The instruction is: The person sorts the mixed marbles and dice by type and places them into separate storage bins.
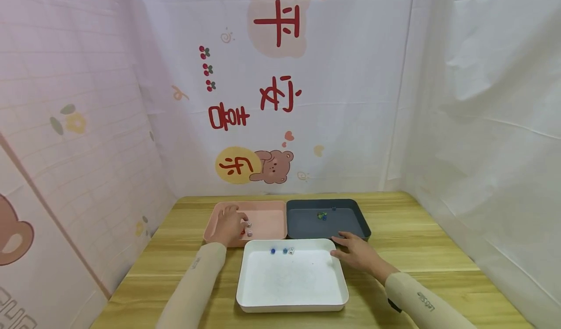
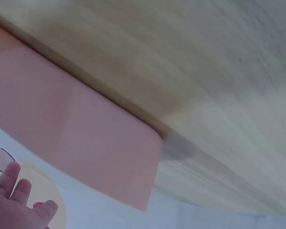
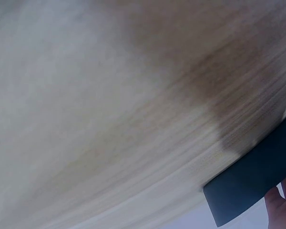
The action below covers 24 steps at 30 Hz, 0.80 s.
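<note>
My left hand [image 1: 229,225] is over the left part of a pink tray [image 1: 271,206], fingers loosely bent. Beside its fingertips lie a small red piece [image 1: 243,231] and white patterned dice [image 1: 250,233]. In the left wrist view, the left hand [image 2: 19,202] shows above the tray's rim; its underside is hidden. My right hand [image 1: 357,252] has its fingers spread at the right rim of a white tray [image 1: 291,307], near the front corner of a dark grey tray [image 1: 322,203]. Two blue dice [image 1: 273,251] and a white die [image 1: 291,251] lie along the white tray's far side.
Green and blue dice [image 1: 322,216] sit in the dark tray, with another blue die [image 1: 334,208] behind them. The pink and dark trays stand side by side behind the white one on a wooden table [image 1: 407,241]. Printed cloth [image 1: 350,100] encloses the table's back and sides.
</note>
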Available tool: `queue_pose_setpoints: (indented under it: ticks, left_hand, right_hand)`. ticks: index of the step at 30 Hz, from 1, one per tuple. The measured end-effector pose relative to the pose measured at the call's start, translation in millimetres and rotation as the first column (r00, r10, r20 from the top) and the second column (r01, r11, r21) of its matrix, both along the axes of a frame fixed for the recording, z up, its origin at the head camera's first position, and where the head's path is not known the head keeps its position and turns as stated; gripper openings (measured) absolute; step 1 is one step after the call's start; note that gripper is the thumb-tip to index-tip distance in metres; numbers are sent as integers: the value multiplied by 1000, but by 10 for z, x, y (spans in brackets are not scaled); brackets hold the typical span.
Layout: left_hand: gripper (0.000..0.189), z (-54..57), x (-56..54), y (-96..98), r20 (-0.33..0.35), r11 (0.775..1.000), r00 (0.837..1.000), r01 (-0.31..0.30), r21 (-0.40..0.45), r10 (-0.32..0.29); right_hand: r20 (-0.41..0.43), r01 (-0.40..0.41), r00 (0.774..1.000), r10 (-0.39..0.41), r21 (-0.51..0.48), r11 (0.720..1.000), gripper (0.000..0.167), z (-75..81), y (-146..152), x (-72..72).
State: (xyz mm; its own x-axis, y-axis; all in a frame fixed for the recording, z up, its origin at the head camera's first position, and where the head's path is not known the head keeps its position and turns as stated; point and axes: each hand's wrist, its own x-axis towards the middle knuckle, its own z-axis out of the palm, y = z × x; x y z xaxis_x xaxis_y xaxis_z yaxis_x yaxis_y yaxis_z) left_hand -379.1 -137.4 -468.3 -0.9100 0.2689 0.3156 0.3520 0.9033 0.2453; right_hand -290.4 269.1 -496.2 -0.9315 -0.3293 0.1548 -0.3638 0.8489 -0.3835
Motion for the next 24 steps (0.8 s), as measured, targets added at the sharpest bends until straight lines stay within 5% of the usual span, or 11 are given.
queue_pose_setpoints:
  ticks: [8, 24]
  left_hand:
    - [14, 53, -11, -39, 35, 1000, 999, -11, -12, 12]
    - [18, 119, 52, 378, 95, 984, 981, 160, 81, -167]
  right_hand:
    - [0, 2, 1000, -2, 6, 1000, 60, -23, 31, -20]
    - [-11, -17, 1000, 17, -8, 1000, 58, 8, 16, 6]
